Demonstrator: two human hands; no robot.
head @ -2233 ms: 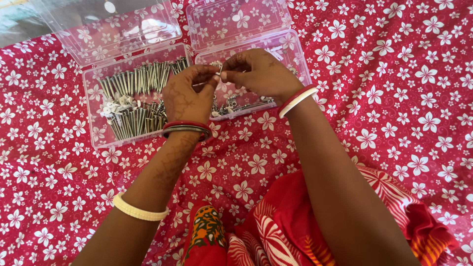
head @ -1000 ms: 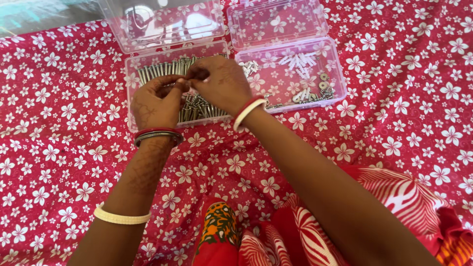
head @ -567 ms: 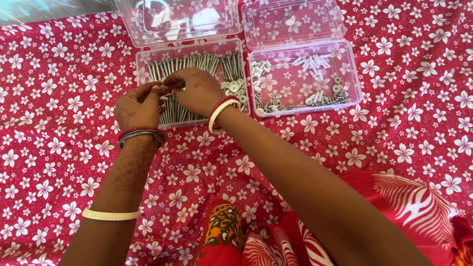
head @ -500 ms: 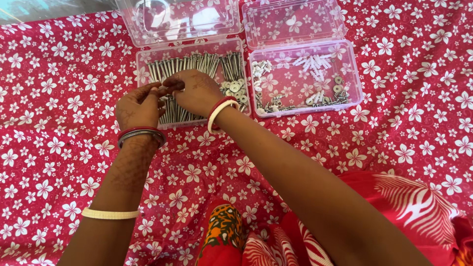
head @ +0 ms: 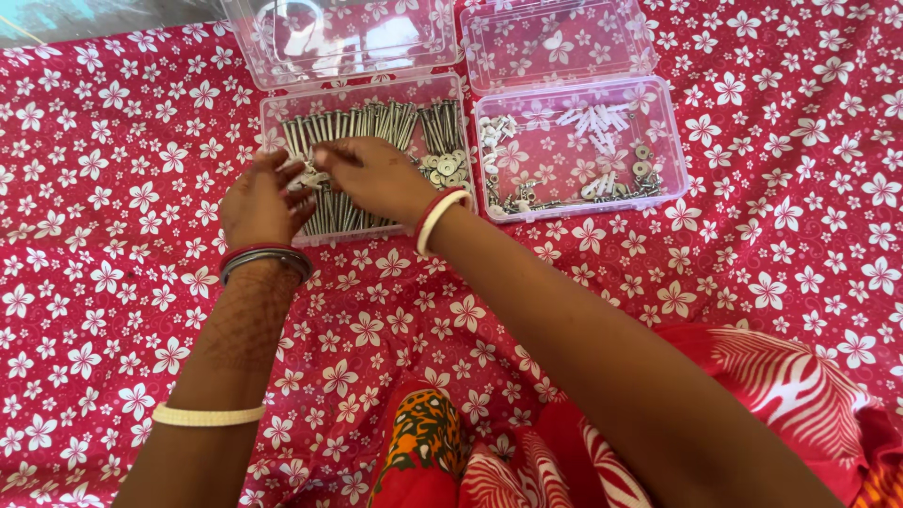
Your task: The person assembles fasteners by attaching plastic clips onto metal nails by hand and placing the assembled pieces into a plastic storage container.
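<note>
While both hands hang over the clear box on the left [head: 273,113], the left hand [head: 256,199] has its fingers spread apart and holds nothing that can be seen. The right hand [head: 376,177] reaches across from the right, and its fingers look loose too, but I cannot tell if a small piece sits under them. A little silver and white piece [head: 308,175] lies between the two hands, on top of the long bolts [head: 376,120] in that box. Some round washers [head: 442,167] sit at the right end of the same box. Just beside it, on the right, is a second clear box [head: 673,141] with white plugs [head: 593,118] at the far side and small metal bits [head: 564,196] at the near side. Both lids stand open at the far side. Everything rests on a red cloth with white flowers [head: 752,282]
</note>
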